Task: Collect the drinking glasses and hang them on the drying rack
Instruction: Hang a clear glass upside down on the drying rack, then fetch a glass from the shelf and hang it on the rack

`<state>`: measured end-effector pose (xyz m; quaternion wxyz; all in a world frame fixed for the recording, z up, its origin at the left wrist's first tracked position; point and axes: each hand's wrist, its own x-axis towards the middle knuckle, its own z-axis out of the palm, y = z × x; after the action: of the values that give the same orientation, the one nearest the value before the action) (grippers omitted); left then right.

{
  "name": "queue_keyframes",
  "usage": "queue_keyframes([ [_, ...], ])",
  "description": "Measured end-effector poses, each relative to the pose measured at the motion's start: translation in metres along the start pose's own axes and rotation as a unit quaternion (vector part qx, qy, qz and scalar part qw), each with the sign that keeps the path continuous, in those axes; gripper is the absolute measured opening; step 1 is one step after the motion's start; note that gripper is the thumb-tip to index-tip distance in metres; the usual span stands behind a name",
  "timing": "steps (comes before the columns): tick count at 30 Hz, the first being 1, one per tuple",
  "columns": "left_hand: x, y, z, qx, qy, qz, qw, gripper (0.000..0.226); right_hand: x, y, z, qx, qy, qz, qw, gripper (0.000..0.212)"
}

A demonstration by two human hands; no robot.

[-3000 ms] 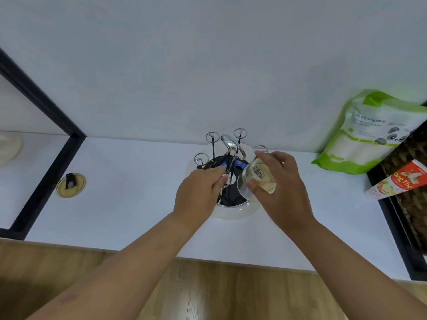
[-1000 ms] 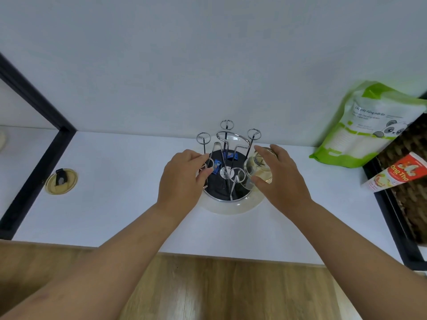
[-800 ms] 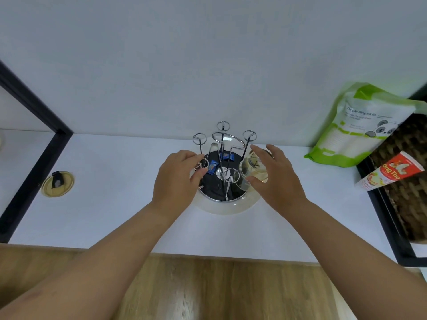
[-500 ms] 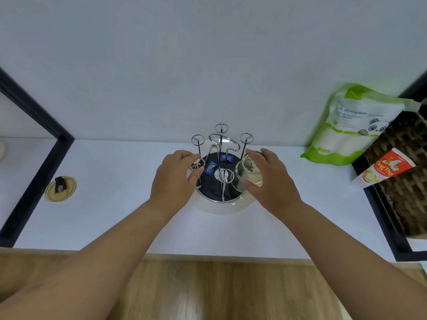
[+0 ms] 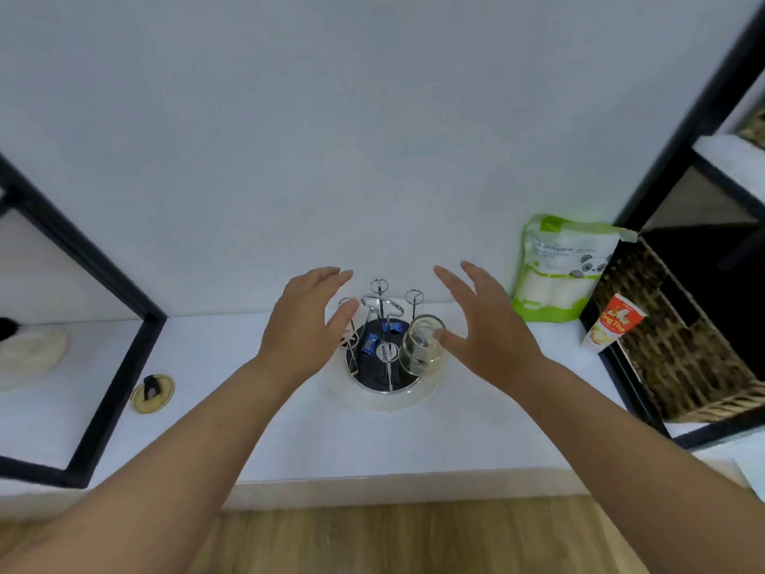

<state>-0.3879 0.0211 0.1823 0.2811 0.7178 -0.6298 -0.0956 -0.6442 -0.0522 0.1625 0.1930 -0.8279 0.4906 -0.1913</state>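
White bench (image 5: 476, 441) is carrying the drying rack (image 5: 383, 350), both hands hovering spread and empty beside the slick, fragile glass (image 5: 420, 345), best gripped mid-body.

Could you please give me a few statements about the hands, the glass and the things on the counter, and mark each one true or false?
1. A clear glass sits upside down on the drying rack. True.
2. The right hand grips the glass. False: its fingers are spread open beside the glass.
3. The left hand is open and holds nothing. True.
4. The green pouch lies flat on the counter at the left. False: it stands against the wall at the right.
5. A red and white tube leans against the woven basket. True.
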Motion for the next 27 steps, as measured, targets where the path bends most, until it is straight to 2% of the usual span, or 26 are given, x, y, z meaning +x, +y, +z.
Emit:
queue_keyframes([
  [6, 0.001, 0.100, -0.102, 0.011, -0.003, 0.088, 0.996, 0.045, -0.018, -0.046, -0.127, 0.008, 0.063, -0.025, 0.998, 0.085],
  [17, -0.033, 0.271, -0.297, 0.038, 0.079, 0.198, 0.976, 0.061, -0.094, -0.159, -0.358, 0.024, 0.157, -0.090, 0.983, 0.081],
  [22, -0.065, 0.320, -0.353, 0.051, 0.111, 0.239, 0.963, 0.064, -0.137, -0.198, -0.421, -0.004, 0.223, -0.108, 0.969, 0.081],
  [27, -0.102, 0.349, -0.370, 0.046, 0.130, 0.267, 0.954, 0.066, -0.192, -0.218, -0.441, -0.020, 0.259, -0.105, 0.960, 0.079],
])
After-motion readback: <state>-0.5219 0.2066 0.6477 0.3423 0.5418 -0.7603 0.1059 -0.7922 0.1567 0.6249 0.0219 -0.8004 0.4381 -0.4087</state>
